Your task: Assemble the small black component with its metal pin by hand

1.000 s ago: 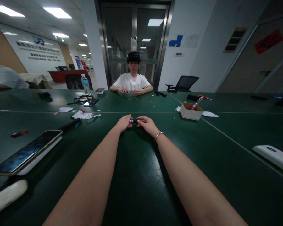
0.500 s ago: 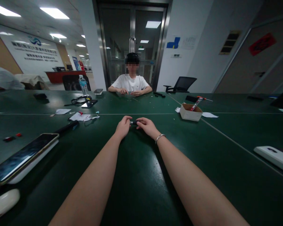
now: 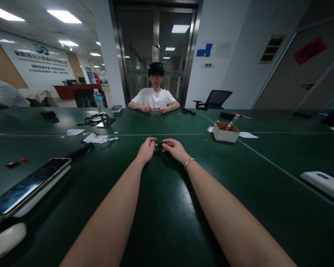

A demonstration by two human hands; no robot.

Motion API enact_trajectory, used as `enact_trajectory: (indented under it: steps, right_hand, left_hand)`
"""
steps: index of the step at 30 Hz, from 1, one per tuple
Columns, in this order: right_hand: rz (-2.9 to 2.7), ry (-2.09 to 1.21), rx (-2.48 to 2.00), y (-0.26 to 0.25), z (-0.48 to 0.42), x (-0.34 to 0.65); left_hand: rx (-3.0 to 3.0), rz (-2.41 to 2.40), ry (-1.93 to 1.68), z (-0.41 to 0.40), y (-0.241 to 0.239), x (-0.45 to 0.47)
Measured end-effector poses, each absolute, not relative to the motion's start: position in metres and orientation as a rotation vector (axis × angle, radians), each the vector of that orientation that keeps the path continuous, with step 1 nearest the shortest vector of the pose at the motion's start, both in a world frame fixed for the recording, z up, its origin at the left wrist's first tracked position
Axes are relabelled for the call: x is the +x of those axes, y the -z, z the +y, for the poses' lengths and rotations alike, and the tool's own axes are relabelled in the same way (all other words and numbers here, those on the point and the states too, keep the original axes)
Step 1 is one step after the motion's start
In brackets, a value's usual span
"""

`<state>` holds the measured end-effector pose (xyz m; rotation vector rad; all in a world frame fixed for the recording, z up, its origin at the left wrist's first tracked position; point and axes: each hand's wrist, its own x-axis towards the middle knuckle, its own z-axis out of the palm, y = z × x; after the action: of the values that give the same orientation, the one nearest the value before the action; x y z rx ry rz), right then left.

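Note:
Over the green table, my left hand and my right hand meet at a small dark object. It is black with a silvery end, which points to the left hand; its exact kind is too small to tell. The fingers of my right hand pinch the black part. My left fingers close around the silvery end and hide its tip. A silver bracelet circles my right wrist.
A phone lies on a white block at left, near scraps of paper and a cable. A water bottle stands farther back. At right is a cardboard box holding tools. A person sits opposite, hands on the table.
Both hands keep nearly the same pose on the dark object. The view has shifted very slightly. Opposite, the person's hands have moved a little.

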<state>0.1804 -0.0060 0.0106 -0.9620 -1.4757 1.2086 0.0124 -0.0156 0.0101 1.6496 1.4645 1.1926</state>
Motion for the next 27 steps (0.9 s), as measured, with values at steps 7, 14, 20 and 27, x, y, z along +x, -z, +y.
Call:
enact_trajectory:
  steps: [7, 14, 20, 27]
  right_hand:
    - [-1.484, -1.207, -0.96, -0.0108, -0.0064, 0.1807]
    - [-1.456, -1.231, -0.952, -0.0117, -0.007, 0.1811]
    - [-1.483, -1.212, -0.959, -0.0095, -0.0053, 0.1814]
    - [-1.459, -1.239, -0.968, -0.0119, -0.0074, 0.1814]
  left_hand:
    - [1.705, 1.434, -1.159, -0.0133, -0.0052, 0.0098]
    - [1.719, 1.432, -1.15, -0.0132, -0.004, 0.0102]
    - [1.719, 1.437, -1.166, -0.0141, -0.0042, 0.01]
    - [1.759, 1.394, -1.187, -0.0163, -0.0053, 0.0109]
